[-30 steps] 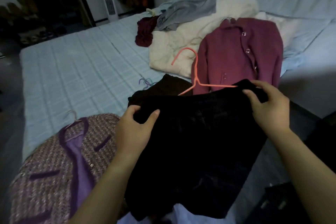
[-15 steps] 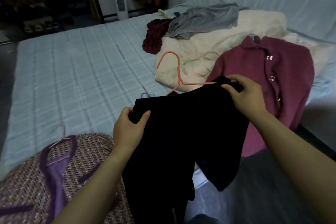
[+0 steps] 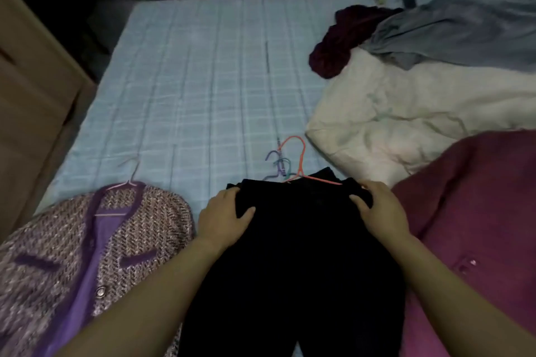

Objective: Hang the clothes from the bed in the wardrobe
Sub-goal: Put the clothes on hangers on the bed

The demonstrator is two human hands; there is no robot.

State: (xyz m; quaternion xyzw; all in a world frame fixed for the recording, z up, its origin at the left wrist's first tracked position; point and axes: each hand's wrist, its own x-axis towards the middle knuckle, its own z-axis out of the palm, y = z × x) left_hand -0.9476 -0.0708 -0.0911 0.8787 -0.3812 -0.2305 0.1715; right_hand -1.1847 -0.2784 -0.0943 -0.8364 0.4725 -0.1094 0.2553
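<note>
A black garment [image 3: 298,249] lies on the light blue bed [image 3: 203,72] in front of me. My left hand [image 3: 224,216] grips its top left corner and my right hand [image 3: 378,211] grips its top right corner. An orange hanger [image 3: 301,165] sticks out from the garment's top edge, its hook resting on the sheet. A purple tweed jacket [image 3: 87,255] on a pale hanger lies to the left. A magenta coat [image 3: 475,226] lies to the right.
Several loose coloured hangers [image 3: 278,164] lie beside the orange one. A cream garment [image 3: 406,113], a grey garment [image 3: 452,32] and a dark red garment [image 3: 336,43] are piled at the back right. Brown furniture [image 3: 32,90] stands left of the bed.
Both hands have lowered the black garment from the air onto the bed between the tweed jacket and the magenta coat. My view has swung left and down.
</note>
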